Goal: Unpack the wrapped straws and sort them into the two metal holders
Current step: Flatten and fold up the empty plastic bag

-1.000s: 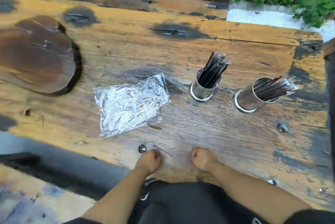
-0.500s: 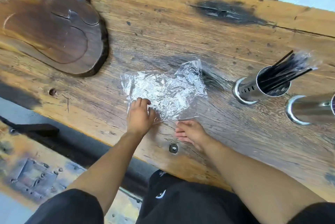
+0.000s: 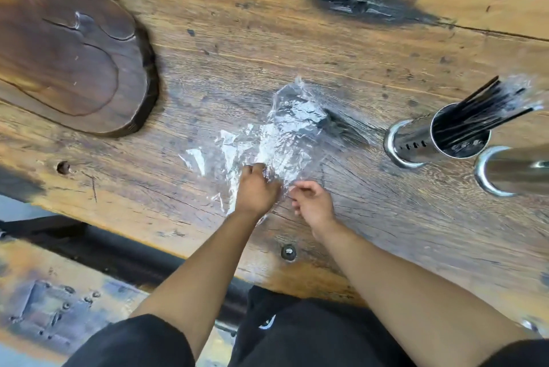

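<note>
The clear plastic wrapper lies crumpled and partly lifted on the wooden surface, near its front edge and well left of the two metal holders. It looks empty; no straws show inside it, though the crinkled film glares and blurs too much to be sure.

The left hand is on the wrapper's near edge with its fingers curled into the film, so its grip has hold of the plastic, probably to gather it up now that its contents are out. The right hand sits just beside it, fingers bent toward the same edge; whether its grip actually pinches the film or only touches it, I cannot tell.

The black straws already stand in the nearer holder, leaning out to the right, some apparently in their own thin sleeves. The second holder stands close beside it at the frame's edge, its mouth cut off, so its contents are hidden. Keeping both holders off to the right leaves the middle free for handling the wrap.

By this layout the sorting seems largely done, with clearing the wrapper the step in hand.

A dark wooden slab rests at the far left, well apart from everything.
</note>
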